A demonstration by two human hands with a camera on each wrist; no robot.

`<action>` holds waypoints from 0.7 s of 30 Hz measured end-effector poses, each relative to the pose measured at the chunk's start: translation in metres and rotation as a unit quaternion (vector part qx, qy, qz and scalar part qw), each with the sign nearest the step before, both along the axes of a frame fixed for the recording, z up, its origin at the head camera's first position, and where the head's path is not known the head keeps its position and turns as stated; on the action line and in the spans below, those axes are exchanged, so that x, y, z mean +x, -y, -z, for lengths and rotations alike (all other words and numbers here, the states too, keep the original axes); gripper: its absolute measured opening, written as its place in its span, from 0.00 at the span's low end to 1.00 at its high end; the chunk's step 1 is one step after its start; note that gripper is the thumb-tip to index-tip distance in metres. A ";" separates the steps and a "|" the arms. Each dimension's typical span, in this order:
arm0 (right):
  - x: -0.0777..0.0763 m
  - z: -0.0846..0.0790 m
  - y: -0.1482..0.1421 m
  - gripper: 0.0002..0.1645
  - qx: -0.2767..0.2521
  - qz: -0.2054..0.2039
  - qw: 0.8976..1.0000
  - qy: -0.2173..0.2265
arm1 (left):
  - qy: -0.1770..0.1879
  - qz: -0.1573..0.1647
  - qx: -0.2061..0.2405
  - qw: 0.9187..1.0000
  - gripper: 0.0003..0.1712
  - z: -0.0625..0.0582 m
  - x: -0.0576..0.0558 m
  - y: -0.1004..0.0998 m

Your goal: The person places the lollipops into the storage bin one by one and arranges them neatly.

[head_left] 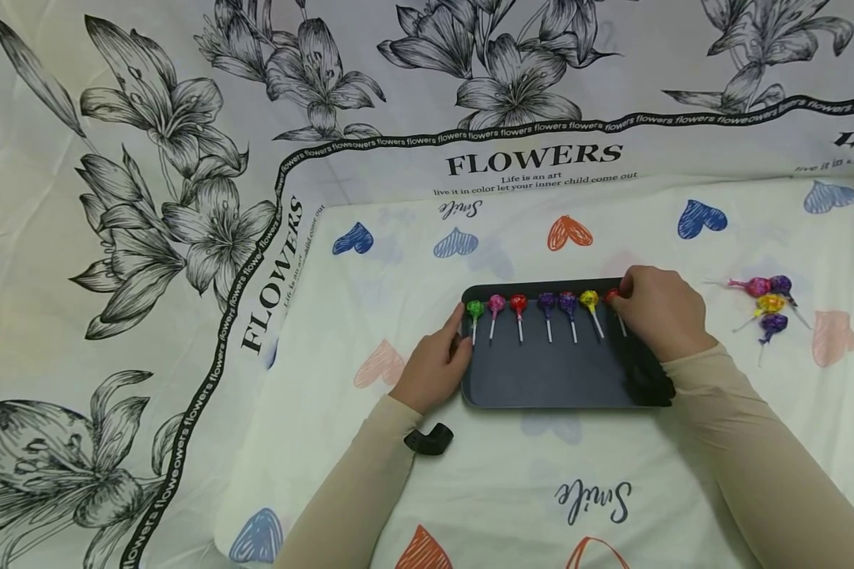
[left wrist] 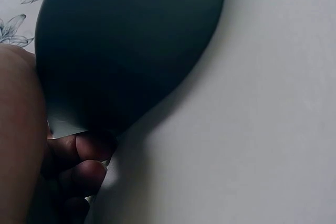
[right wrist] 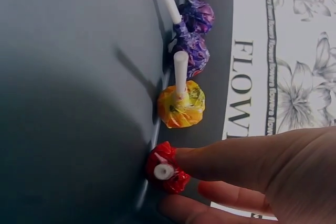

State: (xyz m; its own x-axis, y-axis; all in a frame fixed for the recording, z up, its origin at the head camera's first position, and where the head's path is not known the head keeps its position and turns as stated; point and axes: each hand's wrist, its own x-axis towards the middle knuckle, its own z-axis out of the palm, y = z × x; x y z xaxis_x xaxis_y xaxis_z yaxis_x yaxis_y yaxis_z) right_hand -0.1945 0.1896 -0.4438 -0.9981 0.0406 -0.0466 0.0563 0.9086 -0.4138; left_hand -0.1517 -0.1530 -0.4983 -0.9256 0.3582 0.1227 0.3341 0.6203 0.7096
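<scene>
A dark grey rectangular tray (head_left: 541,383) lies on the cloth, with several wrapped lollipops lined up along its far side, sticks toward the person. From the left they run green (head_left: 475,308), pink (head_left: 496,303), red (head_left: 518,303), two purple, then yellow (right wrist: 181,106). At the row's right end my right hand (head_left: 662,308) pinches another red lollipop (right wrist: 167,169) between thumb and fingers, its head against the tray's far wall. My left hand (head_left: 434,365) holds the tray's left edge; curled fingers (left wrist: 90,177) show at that edge in the left wrist view.
Right of the tray, a small pile of lollipops lies on the cloth, among them a pink one (head_left: 757,287) and a yellow one (head_left: 770,303). The white cloth (head_left: 505,490) carries printed hearts and words; a black flower-print border surrounds it.
</scene>
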 end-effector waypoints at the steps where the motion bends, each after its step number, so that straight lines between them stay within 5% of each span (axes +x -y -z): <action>1: 0.000 0.000 0.000 0.16 0.000 0.000 1.000 0.001 | 0.000 0.000 -0.001 1.000 0.37 0.000 0.000 0.000; 21: 0.011 -0.005 -0.013 0.20 -0.045 -0.034 0.998 -0.032 | 0.003 -0.007 -0.004 1.000 0.37 0.001 0.000 -0.002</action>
